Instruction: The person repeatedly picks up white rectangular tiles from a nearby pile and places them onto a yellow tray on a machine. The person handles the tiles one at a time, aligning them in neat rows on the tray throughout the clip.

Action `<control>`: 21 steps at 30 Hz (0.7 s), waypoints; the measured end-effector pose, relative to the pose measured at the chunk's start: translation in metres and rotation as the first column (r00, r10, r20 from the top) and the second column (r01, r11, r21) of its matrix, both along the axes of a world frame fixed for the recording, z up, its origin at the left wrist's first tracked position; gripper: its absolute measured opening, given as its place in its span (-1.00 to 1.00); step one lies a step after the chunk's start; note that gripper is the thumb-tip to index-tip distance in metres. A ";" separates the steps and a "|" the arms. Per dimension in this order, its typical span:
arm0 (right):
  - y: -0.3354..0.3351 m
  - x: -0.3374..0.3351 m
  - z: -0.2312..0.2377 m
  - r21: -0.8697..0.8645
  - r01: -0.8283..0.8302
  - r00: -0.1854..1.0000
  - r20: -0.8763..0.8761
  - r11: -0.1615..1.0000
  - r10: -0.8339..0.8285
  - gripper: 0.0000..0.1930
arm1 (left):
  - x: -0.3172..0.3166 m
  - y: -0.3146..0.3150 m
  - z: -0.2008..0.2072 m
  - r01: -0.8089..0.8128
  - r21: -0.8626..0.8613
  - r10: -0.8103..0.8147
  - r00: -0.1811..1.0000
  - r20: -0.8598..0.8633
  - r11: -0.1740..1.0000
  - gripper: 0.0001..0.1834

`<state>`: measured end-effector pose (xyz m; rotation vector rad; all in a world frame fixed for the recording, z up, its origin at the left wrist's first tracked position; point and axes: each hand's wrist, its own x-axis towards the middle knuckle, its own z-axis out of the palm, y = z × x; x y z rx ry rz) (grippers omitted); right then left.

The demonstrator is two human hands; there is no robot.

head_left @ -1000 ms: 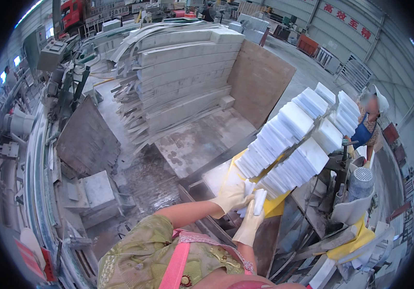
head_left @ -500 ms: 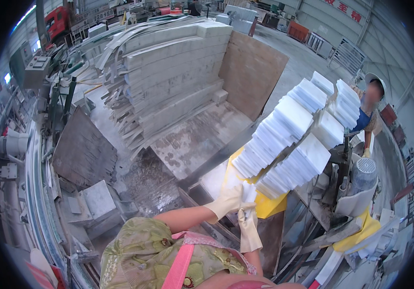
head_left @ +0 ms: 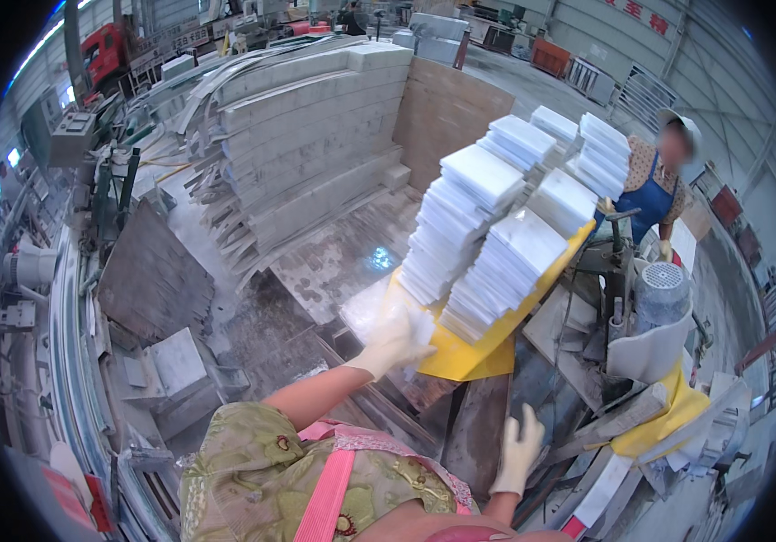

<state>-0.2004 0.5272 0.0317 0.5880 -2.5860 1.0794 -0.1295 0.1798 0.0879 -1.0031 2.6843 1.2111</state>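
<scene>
My left hand [head_left: 390, 345], in a pale glove, is closed at the near end of the yellow sheet. It appears to hold a small white stone tile [head_left: 421, 327]; motion blur smears the fingers. Beside it lies a pale, shiny slab [head_left: 359, 309], partly covered by the hand. Lower right, my gloved right hand [head_left: 520, 449] is raised with its fingers apart and nothing in it. Stacks of white stone tiles [head_left: 474, 217] stand in two rows on the yellow sheet [head_left: 469, 359], ahead of both hands.
A co-worker [head_left: 650, 185] in a blue apron stands beyond the stacks, near a grey motor [head_left: 662, 294]. A tall pile of pale stone strips [head_left: 315, 126] and a brown board [head_left: 446, 113] stand ahead. Stone blocks [head_left: 180, 370] lie left; wooden beams [head_left: 618, 420] lie right.
My hands have come apart: the right let go and moved down to the right, opening. The left moved left with the white tile. The view has shifted, and the co-worker shows more fully.
</scene>
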 end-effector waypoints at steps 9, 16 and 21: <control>0.285 -0.025 -0.051 0.241 0.680 0.733 -0.212 0.692 -0.647 -0.39 | -0.007 0.026 0.003 -0.218 -0.026 0.210 0.962 -0.173 0.976 0.29; 0.266 -0.061 -0.051 0.797 0.479 0.616 -0.008 0.367 -0.788 -0.23 | 0.000 0.029 0.002 -0.222 -0.069 0.193 0.938 -0.288 0.973 0.16; 0.240 -0.039 -0.042 0.848 0.444 0.619 -0.055 0.290 -0.784 -0.16 | -0.003 0.025 -0.005 -0.208 -0.092 0.183 0.957 -0.227 0.974 0.11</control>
